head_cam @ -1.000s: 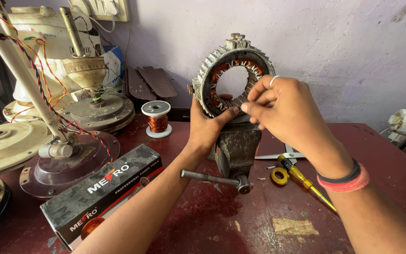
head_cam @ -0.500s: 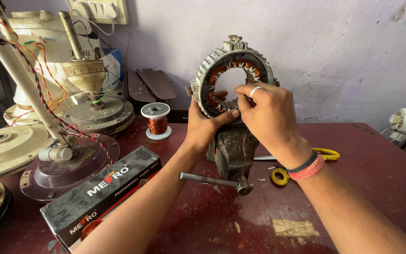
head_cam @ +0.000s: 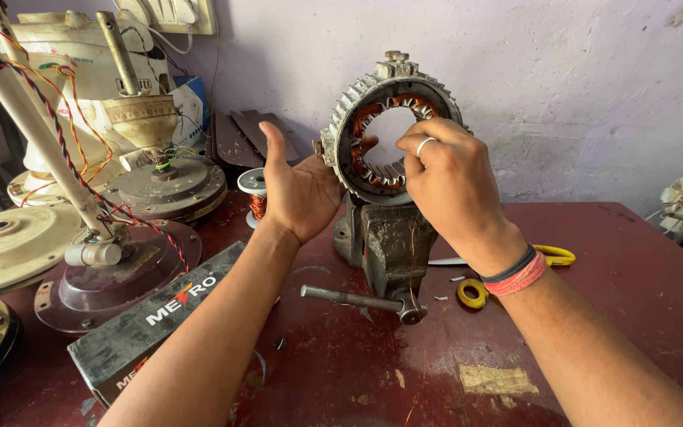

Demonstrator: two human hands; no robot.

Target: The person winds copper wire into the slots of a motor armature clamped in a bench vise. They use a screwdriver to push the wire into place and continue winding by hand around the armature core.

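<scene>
Currently the left hand (head_cam: pixel 300 190) is spread, thumb up and palm flat against the left outer rim of the motor stator (head_cam: pixel 393 130); its grip pinches nothing; fingertips reach behind the ring. Right hand (head_cam: pixel 450 186) covers the stator's right lower side with fingers curled at the inner bore by the copper windings; whether that grip pinches a wire or anything else, cannot tell, the fingertips are hidden. Stator stands upright, clamped in a grey bench vise (head_cam: pixel 389 245) directly below both hands; vise handle bar (head_cam: pixel 357 300) sticks out low, toward the left forearm. Just behind the left hand sits a copper wire spool (head_cam: pixel 254 194); further left of it, dismantled ceiling fan parts (head_cam: pixel 160 178) with twisted coloured wires; a dark cardboard box (head_cam: pixel 148 324) lies under the left forearm. Right of the right wrist, yellow-handled scissors (head_cam: pixel 551 255) and a yellow tape roll (head_cam: pixel 473 292) lie on the red-brown bench (head_cam: pixel 634 316).
</scene>
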